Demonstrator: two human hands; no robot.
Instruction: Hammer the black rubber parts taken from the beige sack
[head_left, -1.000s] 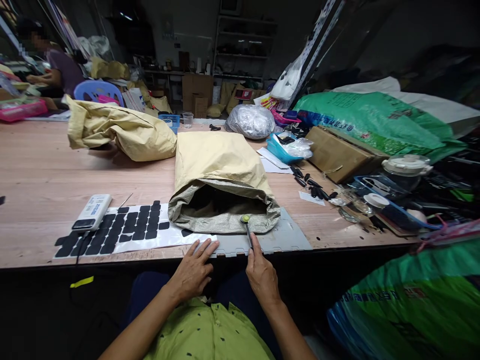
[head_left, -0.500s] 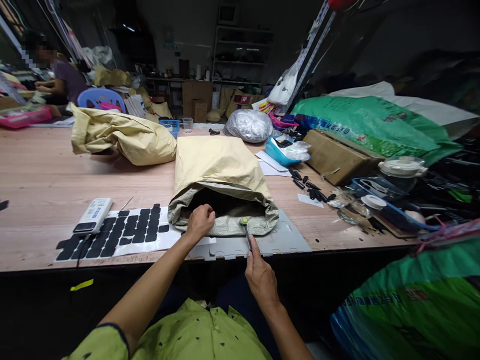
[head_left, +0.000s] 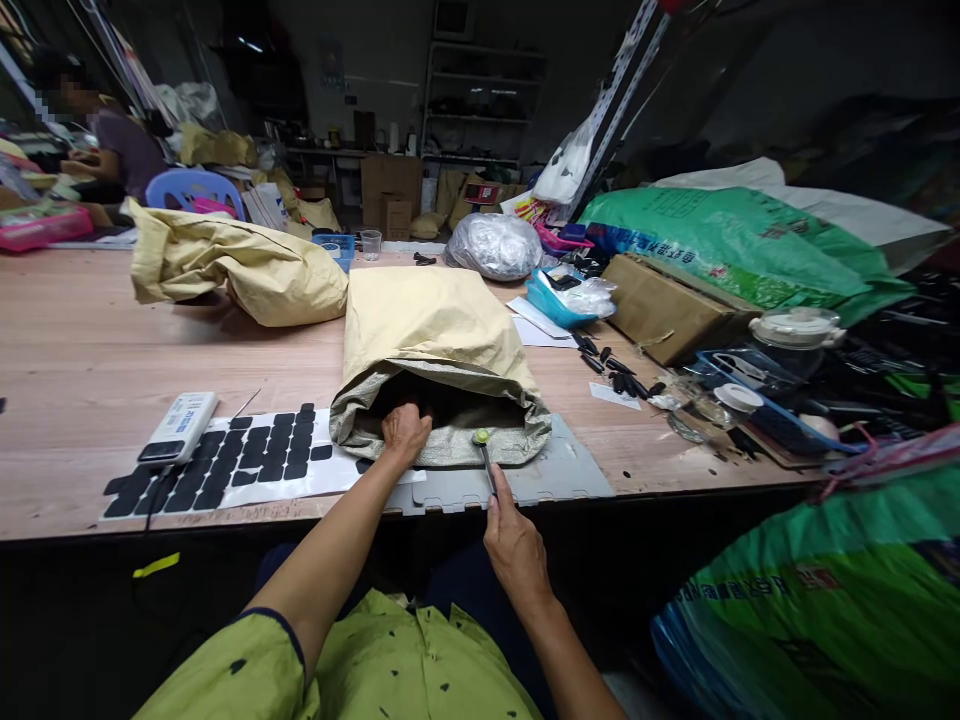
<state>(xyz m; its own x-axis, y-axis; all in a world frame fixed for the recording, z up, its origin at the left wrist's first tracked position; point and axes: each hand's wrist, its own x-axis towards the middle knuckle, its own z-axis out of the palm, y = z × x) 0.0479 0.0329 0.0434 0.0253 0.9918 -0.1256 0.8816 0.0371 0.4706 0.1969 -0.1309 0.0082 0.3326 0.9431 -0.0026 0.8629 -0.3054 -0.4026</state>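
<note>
A tan woven sack (head_left: 431,330) lies on the wooden table (head_left: 75,350) with its dark mouth rolled open toward me. My left hand (head_left: 405,432) reaches into that mouth; its fingers are hidden inside, only the knuckles show on the rolled rim. My right hand (head_left: 514,545) is at the table's front edge, pinched on a thin dark tool (head_left: 486,462) with a small yellow-green tip that rests against the sack's rim. Under the sack's mouth lies a grey plastic sheet (head_left: 577,475).
A white sheet of black pads (head_left: 247,460) and a white device (head_left: 176,428) lie to the left. Another tan sack (head_left: 240,265) sits behind. A cardboard box (head_left: 667,310), blue tray (head_left: 559,300), small black parts (head_left: 619,378) and green bags (head_left: 750,245) crowd the right. A person (head_left: 112,140) sits far left.
My left hand left the table's front edge, rose to the sack's rim and now reaches into its mouth. My right hand stays on the tool.
</note>
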